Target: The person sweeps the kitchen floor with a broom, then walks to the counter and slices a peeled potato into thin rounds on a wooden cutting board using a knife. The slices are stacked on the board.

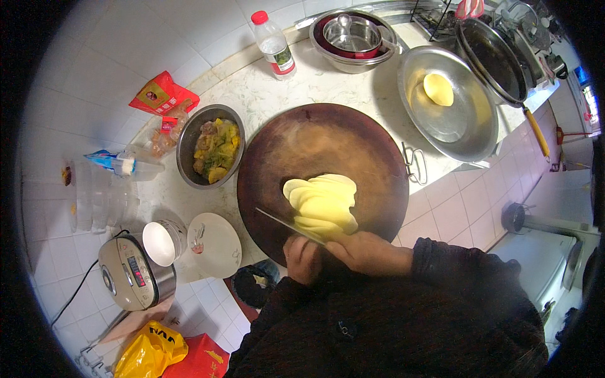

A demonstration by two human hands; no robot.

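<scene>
A round wooden chopping board lies in front of me, with a fanned pile of thin, pale yellow slices, which look like potato, on its near half. My right hand grips a kitchen knife. Its thin blade points to the far left, seen nearly edge-on along the near side of the slices, and its handle is hidden in the hand. Close against the near side of the blade is my left hand, fingers curled at the board's near edge. Whatever may be under those fingers is hidden.
A metal basin with a peeled yellow piece stands right of the board. Left are a metal bowl of mixed food, a plate, stacked bowls and a rice cooker. Behind stand a plastic bottle and nested basins.
</scene>
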